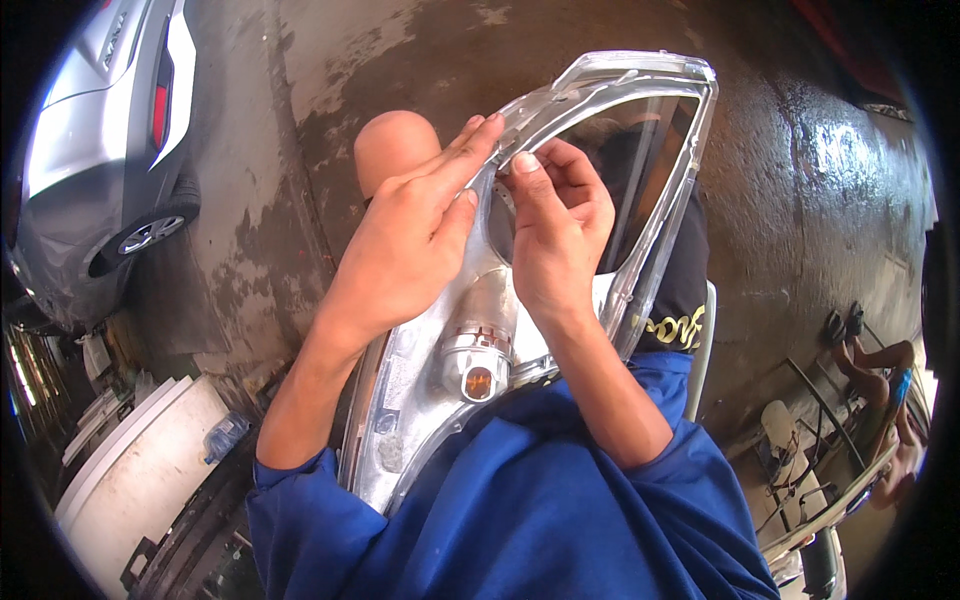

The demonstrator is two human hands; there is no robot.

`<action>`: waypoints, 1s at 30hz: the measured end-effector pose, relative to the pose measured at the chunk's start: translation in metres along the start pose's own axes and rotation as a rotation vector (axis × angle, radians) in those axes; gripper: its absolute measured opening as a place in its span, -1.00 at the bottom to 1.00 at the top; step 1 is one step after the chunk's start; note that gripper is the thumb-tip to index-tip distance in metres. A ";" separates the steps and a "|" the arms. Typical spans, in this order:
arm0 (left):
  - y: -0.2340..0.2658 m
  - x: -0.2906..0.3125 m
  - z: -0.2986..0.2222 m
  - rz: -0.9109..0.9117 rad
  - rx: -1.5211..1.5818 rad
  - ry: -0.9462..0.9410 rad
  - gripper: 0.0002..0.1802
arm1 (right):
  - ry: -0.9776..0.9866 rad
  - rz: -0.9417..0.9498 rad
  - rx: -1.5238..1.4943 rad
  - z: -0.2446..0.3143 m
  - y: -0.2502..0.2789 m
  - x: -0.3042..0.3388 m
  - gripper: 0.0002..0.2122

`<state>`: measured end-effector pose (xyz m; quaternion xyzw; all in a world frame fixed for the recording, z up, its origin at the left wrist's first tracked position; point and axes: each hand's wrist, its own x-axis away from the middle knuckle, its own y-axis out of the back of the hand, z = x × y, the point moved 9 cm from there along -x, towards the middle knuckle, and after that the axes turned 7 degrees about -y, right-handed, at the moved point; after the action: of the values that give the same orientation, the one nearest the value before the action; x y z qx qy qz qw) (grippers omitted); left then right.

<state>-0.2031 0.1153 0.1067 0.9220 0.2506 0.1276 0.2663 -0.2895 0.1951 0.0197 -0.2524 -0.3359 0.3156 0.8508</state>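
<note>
Across my lap lies a long car headlight (485, 295) with a clear outer edge and silvery inside. A round lamp part with an orange reflection shows in its lower half, and a dark opening in its upper half. My left hand (405, 235) rests along the left rim, fingers stretched out and pointing up at the edge. Beside it, my right hand (560, 220) is closed in a pinch at the inner side of the same rim. Whatever is between its thumb and fingers is too small or hidden to make out.
A grey car (105, 150) stands at the left. White curved panels (140, 480) and dark parts lie at the lower left. My bare knee (393, 145) is beyond the left hand. At the right, another person's legs (885, 370) show near a metal frame. The floor (820, 210) looks wet.
</note>
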 end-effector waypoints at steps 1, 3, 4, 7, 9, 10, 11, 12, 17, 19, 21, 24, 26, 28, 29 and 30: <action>0.000 0.001 0.000 -0.004 -0.004 -0.008 -0.38 | -0.020 0.014 -0.026 -0.002 0.000 0.000 -0.71; 0.000 0.002 0.003 -0.011 0.011 -0.005 -0.38 | -0.057 0.039 -0.076 -0.005 0.002 0.000 -0.70; 0.000 0.002 0.004 -0.015 0.020 -0.005 -0.39 | -0.087 0.035 -0.127 -0.007 0.001 -0.001 -0.71; -0.001 0.003 0.003 -0.019 0.021 -0.009 -0.40 | -0.125 0.048 -0.184 -0.007 0.000 0.001 -0.73; 0.001 0.002 0.001 -0.025 0.005 -0.037 -0.40 | -0.116 0.076 -0.182 -0.005 -0.002 0.000 -0.74; 0.001 0.001 0.000 -0.027 -0.003 -0.051 -0.40 | -0.113 0.089 -0.181 -0.005 -0.003 0.000 -0.74; 0.001 0.002 0.001 -0.030 0.003 -0.047 -0.39 | -0.112 0.088 -0.176 -0.005 -0.003 0.001 -0.74; 0.001 0.002 0.003 -0.031 0.009 -0.047 -0.38 | -0.107 0.086 -0.170 -0.005 -0.003 0.000 -0.74; 0.000 0.004 0.010 -0.026 0.036 -0.025 -0.31 | -0.110 0.055 -0.098 -0.007 -0.001 0.002 -0.76; -0.001 0.006 0.015 -0.026 0.093 0.008 -0.29 | -0.121 0.045 -0.031 -0.008 0.000 0.003 -0.76; -0.001 0.005 0.018 -0.015 0.086 -0.001 -0.29 | -0.125 0.065 -0.056 -0.009 -0.001 0.003 -0.78; -0.001 0.004 0.018 -0.007 0.103 0.009 -0.27 | -0.119 0.085 -0.056 -0.008 0.001 0.003 -0.77; -0.002 0.005 0.019 0.009 0.120 0.038 -0.25 | -0.113 0.099 -0.049 -0.009 0.000 0.003 -0.77; -0.005 0.006 0.022 0.042 0.137 0.076 -0.22 | -0.103 0.115 -0.046 -0.009 -0.001 0.003 -0.77; -0.006 0.007 0.024 0.047 0.151 0.084 -0.26 | -0.098 0.100 -0.043 -0.009 -0.002 0.004 -0.77; -0.007 0.005 0.027 0.052 0.169 0.085 -0.30 | -0.087 0.086 -0.035 -0.008 -0.004 0.004 -0.78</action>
<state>-0.1915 0.1121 0.0811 0.9410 0.2475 0.1518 0.1736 -0.2802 0.1933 0.0191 -0.2676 -0.3671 0.3564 0.8165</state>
